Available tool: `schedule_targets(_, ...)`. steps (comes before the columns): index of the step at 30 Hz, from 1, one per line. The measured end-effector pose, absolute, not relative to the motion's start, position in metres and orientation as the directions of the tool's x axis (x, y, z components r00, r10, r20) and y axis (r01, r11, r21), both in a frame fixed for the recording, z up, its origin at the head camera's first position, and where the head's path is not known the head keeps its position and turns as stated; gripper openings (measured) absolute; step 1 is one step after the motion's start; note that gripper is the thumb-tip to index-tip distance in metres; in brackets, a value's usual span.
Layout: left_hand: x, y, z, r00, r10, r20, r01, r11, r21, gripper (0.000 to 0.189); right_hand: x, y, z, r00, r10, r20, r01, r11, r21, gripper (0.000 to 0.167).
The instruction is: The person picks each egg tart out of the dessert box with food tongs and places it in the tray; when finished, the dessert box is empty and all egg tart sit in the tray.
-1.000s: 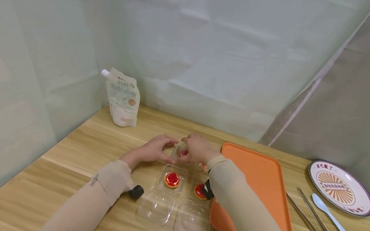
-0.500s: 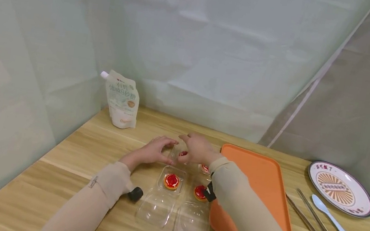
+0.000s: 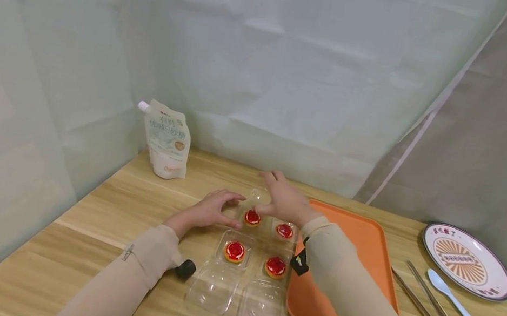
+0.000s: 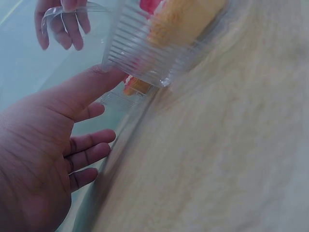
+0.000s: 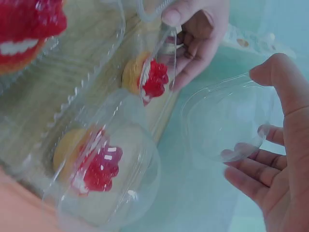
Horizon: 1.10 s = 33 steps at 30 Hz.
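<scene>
Just below the centre of the head view, a red-topped tart [image 3: 251, 218] sits in a clear container on the wooden bench [image 3: 88, 242], between the two hands. The right hand [image 3: 287, 201], thumb and fingers bent and well apart, holds a clear lid [image 5: 219, 123] by its edges. The left hand [image 3: 211, 209] lies at the container's left side, fingers loosely spread and gripping nothing; whether its thumb touches the plastic, I cannot tell. Three more tarts show nearby: one to the right [image 3: 284, 231], two nearer the bottom. An orange tray [image 3: 345, 237] lies right of centre, a pouch [image 3: 167, 142] stands upper left, and a patterned plate [image 3: 493, 265] lies far right.
</scene>
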<state>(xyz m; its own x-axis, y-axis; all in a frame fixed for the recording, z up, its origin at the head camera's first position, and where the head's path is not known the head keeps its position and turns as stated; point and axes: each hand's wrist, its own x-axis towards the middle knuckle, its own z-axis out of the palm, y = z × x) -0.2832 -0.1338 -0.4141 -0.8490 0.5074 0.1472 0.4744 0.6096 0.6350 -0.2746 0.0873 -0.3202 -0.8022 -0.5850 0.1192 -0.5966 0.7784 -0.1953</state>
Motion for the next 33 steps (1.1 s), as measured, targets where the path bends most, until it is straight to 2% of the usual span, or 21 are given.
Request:
schedule_targets(4, -0.283, -0.134, -0.416, -0.856, 0.498, 0.141, 0.459, 0.607, 0.649, 0.072, -0.279, 0.093, -0.322, -0.797, -0.579, 0.173, -0.604, 0.777, -0.180, 0.081)
schedule_targets(12, -0.282, -0.133, -0.417, -0.867, 0.486, 0.108, 0.428, 0.618, 0.659, 0.073, -0.289, 0.103, -0.328, -0.822, -0.523, 0.225, -0.568, 0.730, -0.381, 0.080)
schedule_targets(20, -0.282, -0.134, -0.415, -0.866, 0.488, 0.114, 0.434, 0.618, 0.656, 0.072, -0.306, 0.104, -0.339, -0.849, -0.475, 0.231, -0.523, 0.693, -0.497, 0.076)
schedule_targets(33, -0.282, -0.132, -0.414, -0.861, 0.493, 0.123, 0.444, 0.612, 0.654, 0.071, -0.325, 0.102, -0.351, -0.853, -0.484, 0.198, -0.511, 0.692, -0.511, 0.063)
